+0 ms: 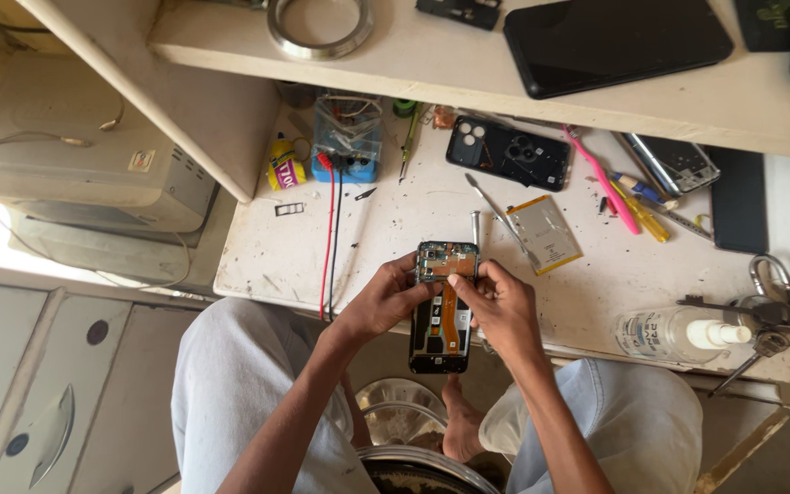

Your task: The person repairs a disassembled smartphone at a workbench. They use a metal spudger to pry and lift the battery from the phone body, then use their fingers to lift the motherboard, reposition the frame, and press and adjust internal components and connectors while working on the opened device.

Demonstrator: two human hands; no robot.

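Orange flex cable [451, 316] runs down the opened smartphone [443, 306], held above the counter [395, 229] edge, left hand [381, 300] clamped at nine o'clock, right hand [502, 306] fingers [464, 282] pinched together at its circuit board [447, 263], seemingly mid-disassembly, calling for delicate prying.

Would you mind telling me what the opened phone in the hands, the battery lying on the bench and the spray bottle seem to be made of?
Opened phone: likely a black plastic frame, with a green circuit board and an orange flexible ribbon showing. Battery: probably a foil-wrapped pouch, given its dull silver-gold sheen. Spray bottle: clear plastic, judging by its see-through body, with a white nozzle.
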